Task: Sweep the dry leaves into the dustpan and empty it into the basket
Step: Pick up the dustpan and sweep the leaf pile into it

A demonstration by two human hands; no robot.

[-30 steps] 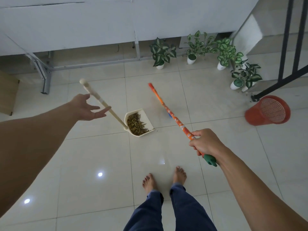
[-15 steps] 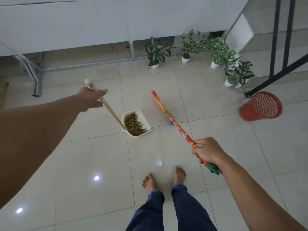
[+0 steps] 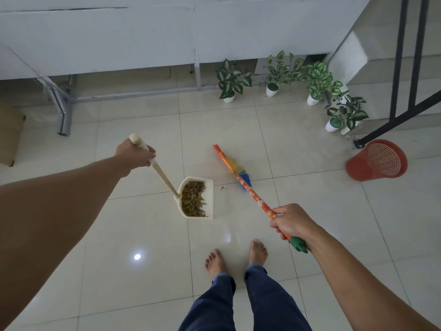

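A cream dustpan (image 3: 208, 199) on a long wooden handle holds a heap of dry brown leaves (image 3: 192, 199). My left hand (image 3: 134, 155) grips the handle near its rounded top end. My right hand (image 3: 292, 220) grips the orange patterned broom handle (image 3: 248, 187) near its green end cap; the blue and yellow bristles (image 3: 241, 173) lie on the floor to the right of the pan. A few leaf bits (image 3: 223, 188) lie on the tile between pan and broom. The red mesh basket (image 3: 377, 161) lies tipped on its side at the far right.
Several potted plants (image 3: 232, 80) line the back wall and the right corner. A black stair railing (image 3: 410, 68) stands above the basket. A metal frame leg (image 3: 64, 108) is at the back left beside a brown box (image 3: 9, 132). My bare feet (image 3: 236, 256) stand on glossy tiles.
My left hand went from open beside the dustpan handle to gripping it near the top. The dustpan has turned and shifted slightly right, and the broom bristles now show.
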